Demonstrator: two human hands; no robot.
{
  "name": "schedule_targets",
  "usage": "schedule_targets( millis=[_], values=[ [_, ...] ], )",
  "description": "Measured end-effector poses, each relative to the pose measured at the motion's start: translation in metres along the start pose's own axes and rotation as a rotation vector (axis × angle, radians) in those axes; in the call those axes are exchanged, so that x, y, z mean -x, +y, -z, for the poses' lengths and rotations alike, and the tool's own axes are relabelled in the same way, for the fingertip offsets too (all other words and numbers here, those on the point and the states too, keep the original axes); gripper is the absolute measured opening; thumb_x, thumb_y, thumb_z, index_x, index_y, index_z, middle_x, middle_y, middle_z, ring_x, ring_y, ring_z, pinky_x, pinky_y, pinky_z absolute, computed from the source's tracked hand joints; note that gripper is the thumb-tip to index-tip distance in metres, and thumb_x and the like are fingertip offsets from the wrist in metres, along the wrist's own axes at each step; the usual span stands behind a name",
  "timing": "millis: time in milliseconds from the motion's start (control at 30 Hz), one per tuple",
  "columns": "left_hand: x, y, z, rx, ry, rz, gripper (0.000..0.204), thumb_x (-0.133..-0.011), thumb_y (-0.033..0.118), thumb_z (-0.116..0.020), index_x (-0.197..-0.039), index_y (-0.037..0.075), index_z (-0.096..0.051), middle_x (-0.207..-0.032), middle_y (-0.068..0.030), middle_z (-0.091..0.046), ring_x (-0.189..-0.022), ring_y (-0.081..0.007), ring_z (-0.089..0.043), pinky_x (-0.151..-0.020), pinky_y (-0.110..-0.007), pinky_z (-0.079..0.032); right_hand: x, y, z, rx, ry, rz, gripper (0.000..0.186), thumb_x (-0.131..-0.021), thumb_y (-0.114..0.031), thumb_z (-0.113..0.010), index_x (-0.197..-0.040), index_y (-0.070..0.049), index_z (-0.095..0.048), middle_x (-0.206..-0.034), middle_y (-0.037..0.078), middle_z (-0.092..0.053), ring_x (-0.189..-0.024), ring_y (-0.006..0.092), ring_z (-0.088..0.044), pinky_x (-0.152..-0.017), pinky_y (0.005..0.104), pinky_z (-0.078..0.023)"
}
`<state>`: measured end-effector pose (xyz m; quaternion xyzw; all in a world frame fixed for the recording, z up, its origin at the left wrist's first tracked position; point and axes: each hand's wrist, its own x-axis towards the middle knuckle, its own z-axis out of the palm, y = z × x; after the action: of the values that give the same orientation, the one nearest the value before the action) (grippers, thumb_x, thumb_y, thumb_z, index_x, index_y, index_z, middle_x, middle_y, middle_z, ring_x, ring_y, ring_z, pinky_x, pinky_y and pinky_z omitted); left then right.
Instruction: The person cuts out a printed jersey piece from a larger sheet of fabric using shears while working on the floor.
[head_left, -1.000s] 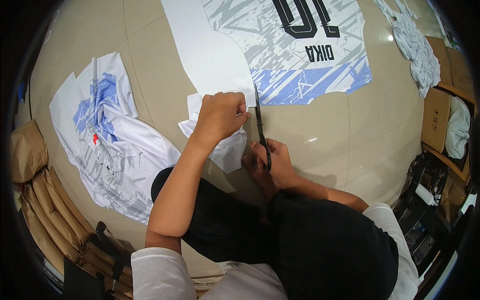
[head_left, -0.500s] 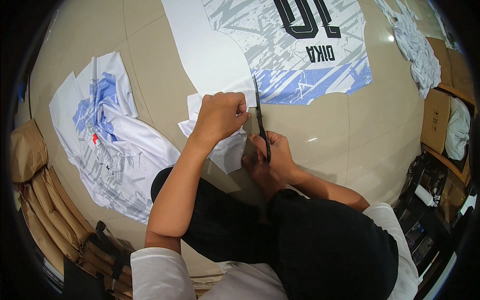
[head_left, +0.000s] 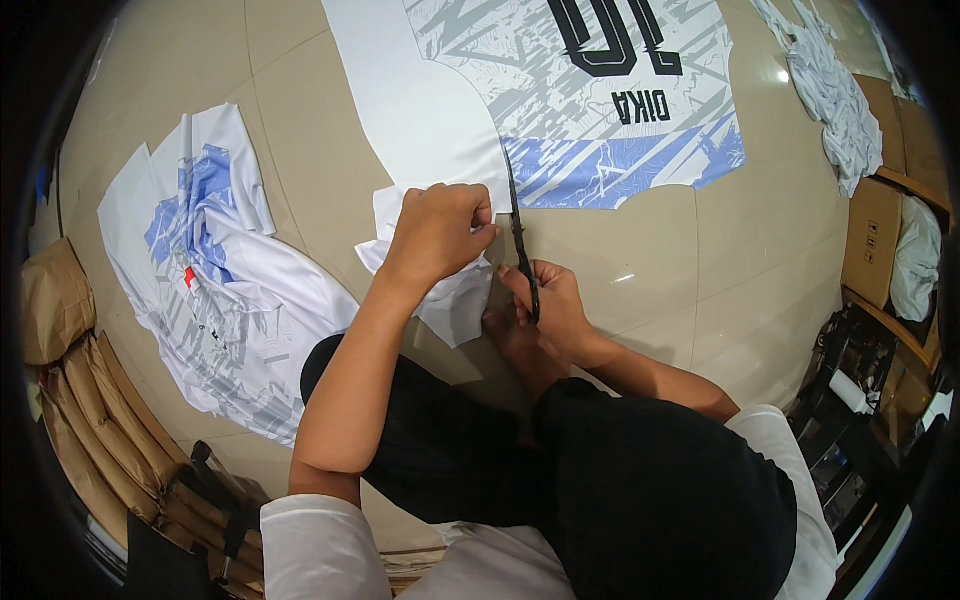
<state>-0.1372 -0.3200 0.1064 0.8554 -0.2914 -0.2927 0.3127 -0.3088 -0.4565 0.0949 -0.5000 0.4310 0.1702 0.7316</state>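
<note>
with the left hand [head_left: 440, 230] gripping the white margin [head_left: 430, 130] and the right hand [head_left: 553, 308] holding the scissors [head_left: 522, 250] beside the printed cloth [head_left: 620, 170] on the floor [head_left: 740, 270], it seems better to keep the margin taut and follow the print's edge.

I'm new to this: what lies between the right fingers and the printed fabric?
Black scissors: handles in the right fingers, blades at the printed fabric. The head view shows it.

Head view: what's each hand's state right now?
Left hand: closed, holding the white fabric.
Right hand: closed, holding the black scissors by the handles.
</note>
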Motion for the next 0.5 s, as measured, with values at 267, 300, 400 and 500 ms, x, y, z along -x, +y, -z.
schedule_targets(
  millis=[267,300,400,500],
  values=[
    [-0.0001,-0.0023,-0.0018,-0.011,0.003,-0.019,0.021,-0.086,0.02,-0.086,-0.085,0.006,-0.071,-0.082,-0.0102,-0.077,-0.079,-0.0321,-0.075,-0.074,-0.043,-0.057,0.0014,0.0031,0.0029,0.011,-0.001,0.005,0.034,-0.101,-0.026,-0.082,-0.079,-0.007,-0.064,-0.062,-0.001,-0.06,-0.052,0.0061,-0.051,-0.049,0.0248,-0.037],
    [-0.0003,-0.0021,-0.0017,-0.013,0.002,-0.02,0.021,-0.086,0.02,-0.086,-0.084,0.006,-0.071,-0.082,-0.0102,-0.077,-0.079,-0.0322,-0.075,-0.074,-0.043,-0.057,0.0017,0.0032,0.0035,0.008,-0.005,0.006,0.034,-0.101,-0.026,-0.082,-0.079,-0.007,-0.065,-0.062,-0.001,-0.06,-0.052,0.0061,-0.051,-0.049,0.0248,-0.037],
    [-0.0002,-0.0017,-0.0011,-0.02,0.001,-0.021,0.022,-0.086,0.02,-0.086,-0.084,0.006,-0.071,-0.082,-0.0105,-0.077,-0.08,-0.0327,-0.075,-0.074,-0.043,-0.057,0.0025,0.0028,0.0041,0.003,-0.014,0.005,0.033,-0.101,-0.025,-0.082,-0.079,-0.006,-0.065,-0.063,-0.001,-0.061,-0.053,0.0061,-0.052,-0.05,0.0247,-0.038],
    [-0.0001,-0.0025,-0.0014,-0.024,0.003,-0.026,0.022,-0.086,0.021,-0.086,-0.084,0.006,-0.071,-0.082,-0.0106,-0.077,-0.08,-0.033,-0.075,-0.075,-0.044,-0.057,0.0023,0.0034,0.0047,0.007,-0.011,0.005,0.033,-0.1,-0.025,-0.082,-0.079,-0.006,-0.065,-0.063,-0.001,-0.061,-0.053,0.0061,-0.052,-0.05,0.0245,-0.038]
  ],
)
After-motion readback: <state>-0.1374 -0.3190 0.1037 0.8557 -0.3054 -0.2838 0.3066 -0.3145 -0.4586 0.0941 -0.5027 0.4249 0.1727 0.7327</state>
